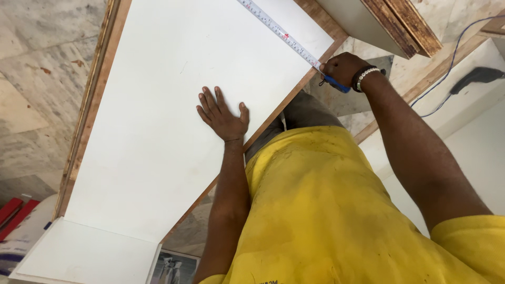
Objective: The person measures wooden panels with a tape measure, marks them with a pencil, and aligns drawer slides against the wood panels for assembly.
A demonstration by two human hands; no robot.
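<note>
A broad white laminated board (158, 105) with raw brown wooden edges is lying flat over the marble floor (31, 105). The left hand (223, 115) is pressing on it, fingers spread open. The right hand (342, 68) is gripping a blue-cased tape measure (284, 37), its blade stretching diagonally across the board's far corner.

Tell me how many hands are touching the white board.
2: the left hand lies flat on the white board; the right hand grips a measuring tape at its edge.
</note>
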